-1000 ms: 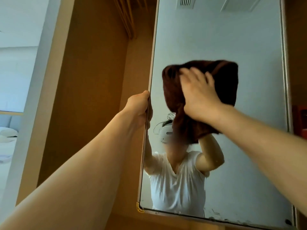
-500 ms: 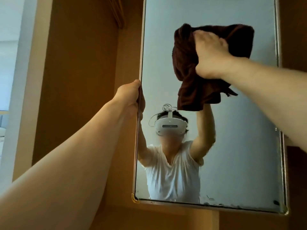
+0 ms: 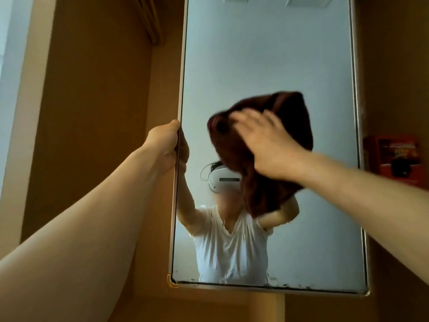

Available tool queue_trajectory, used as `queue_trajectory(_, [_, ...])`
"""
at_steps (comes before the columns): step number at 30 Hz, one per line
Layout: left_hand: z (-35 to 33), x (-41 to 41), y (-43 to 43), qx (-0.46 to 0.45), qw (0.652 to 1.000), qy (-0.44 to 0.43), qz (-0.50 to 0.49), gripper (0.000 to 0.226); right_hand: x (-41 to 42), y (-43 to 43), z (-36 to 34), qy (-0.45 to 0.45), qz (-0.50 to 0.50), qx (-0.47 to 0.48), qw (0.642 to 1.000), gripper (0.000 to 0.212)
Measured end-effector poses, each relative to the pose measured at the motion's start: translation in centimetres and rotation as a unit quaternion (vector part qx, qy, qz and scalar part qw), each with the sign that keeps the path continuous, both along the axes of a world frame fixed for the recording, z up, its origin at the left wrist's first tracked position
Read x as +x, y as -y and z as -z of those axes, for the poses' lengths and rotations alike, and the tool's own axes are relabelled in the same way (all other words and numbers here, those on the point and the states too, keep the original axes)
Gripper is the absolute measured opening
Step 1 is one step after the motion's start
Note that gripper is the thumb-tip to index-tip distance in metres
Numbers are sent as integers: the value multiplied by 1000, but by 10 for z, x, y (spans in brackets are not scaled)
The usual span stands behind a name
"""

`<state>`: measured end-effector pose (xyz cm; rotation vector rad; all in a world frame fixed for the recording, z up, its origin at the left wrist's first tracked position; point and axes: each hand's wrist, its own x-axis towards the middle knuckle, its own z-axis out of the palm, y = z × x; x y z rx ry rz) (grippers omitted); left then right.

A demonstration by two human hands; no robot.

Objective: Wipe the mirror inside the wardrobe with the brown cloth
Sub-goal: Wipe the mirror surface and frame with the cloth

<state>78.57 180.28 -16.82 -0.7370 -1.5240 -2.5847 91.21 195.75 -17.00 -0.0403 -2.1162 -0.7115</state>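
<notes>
brown cloth (image 3: 262, 159) lower than before — right hand (image 3: 267, 145) pressing it on mirror (image 3: 267, 66)

No readable text anywhere. Red box (image 3: 398, 156) right of mirror (image 3: 267, 66) carries printed label, too blurred to read.

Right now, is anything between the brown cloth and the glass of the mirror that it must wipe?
Nothing visible. The right hand presses the bunched dark brown cloth flat against the tall framed wardrobe mirror, near mid-height. The left hand grips only the mirror's left edge, away from the cloth. The contact itself is hidden behind the cloth.
</notes>
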Motion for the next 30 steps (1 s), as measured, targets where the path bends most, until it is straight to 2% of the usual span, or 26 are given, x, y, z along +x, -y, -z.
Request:
queue_trajectory(4, [0, -1, 3, 4, 1000, 0, 8, 35, 0, 0, -62, -87, 15, -138, 987, 86])
queue_trajectory(6, [1, -1, 4, -9, 1000, -12, 4, 36, -2, 6, -64, -106, 18, -162, 981, 86])
queue_trajectory(9, [1, -2, 2, -12, 1000, -15, 3, 36, -7, 16, -25, -101, 18, -119, 988, 84])
queue_trajectory(12, [0, -7, -1, -3, 1000, -11, -7, 39, -9, 23, 37, -20, -9, -21, 1000, 77])
queue_trajectory(14, [-1, -7, -3, 0, 1000, -4, -13, 36, -7, 25, 61, 33, -20, 11, 999, 73])
queue_trajectory(18, [-1, -6, -3, 36, 999, 26, 11, 29, -5, 16, 43, 65, -26, 43, 997, 77])
queue_trajectory(20, [-1, -5, -3, 13, 1000, 8, -9, 33, -6, 13, 12, 34, 2, 24, 999, 80])
queue_trajectory(25, [1, -2, 4, -16, 1000, -17, -7, 36, -8, 21, -59, -75, 19, -121, 990, 83])
queue_trajectory(28, [2, -1, 8, -33, 999, -20, 8, 32, -15, 32, -39, -81, 21, -117, 990, 84])
queue_trajectory(30, [2, 0, 6, -30, 999, -30, 13, 31, -21, 40, -6, -51, 8, -65, 997, 82])
